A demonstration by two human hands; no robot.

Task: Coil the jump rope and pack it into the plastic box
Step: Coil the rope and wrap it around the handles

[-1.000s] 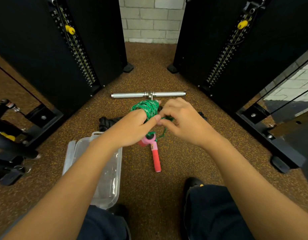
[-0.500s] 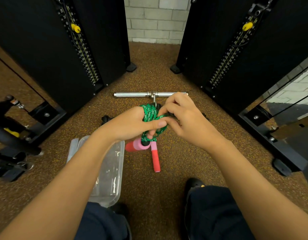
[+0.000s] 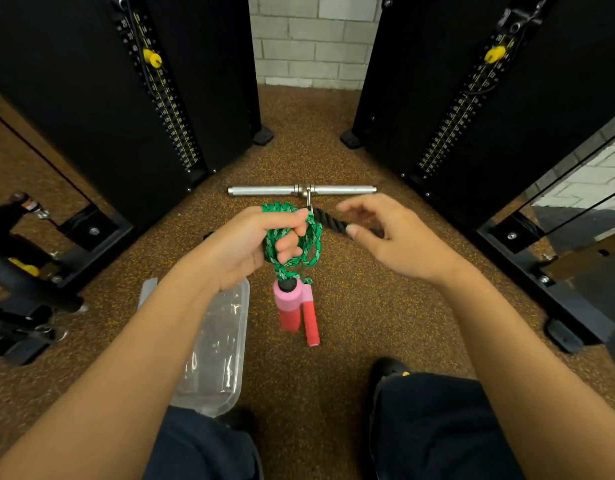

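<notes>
Green braided cord of the jump rope (image 3: 292,239) is bunched in loops around the fingers of the left hand (image 3: 254,242), whose grip is closed on the bundle, thumb pressed over the top strands and fingertips curled through the middle of the loops. From that fist the two pink-and-red foam handles (image 3: 297,311) hang side by side, pointing down toward the floor (image 3: 333,358); I cannot tell whether their tips touch it. The right hand (image 3: 396,237) is just beside the bundle with its fingers spread and nothing between them, clear of the cord. By the look of it the coiling is nearly or fully finished: no loose length of green cord trails on the floor, though the loops look slack and uneven and nothing visibly ties them. The packing has not begun. The plastic box (image 3: 219,344) lies open and appears empty on the floor below the left forearm, near the person's knee, and what may be its lid (image 3: 147,292) lies along its far side. Left to do, I judge, is to tuck the handles against the coil and lower the whole bundle into the box, which looks narrow enough that the loops may spring out. Beyond the hands lie a metal bar (image 3: 302,190) and a black rope (image 3: 333,220), with black weight stacks (image 3: 160,98) on either side.
</notes>
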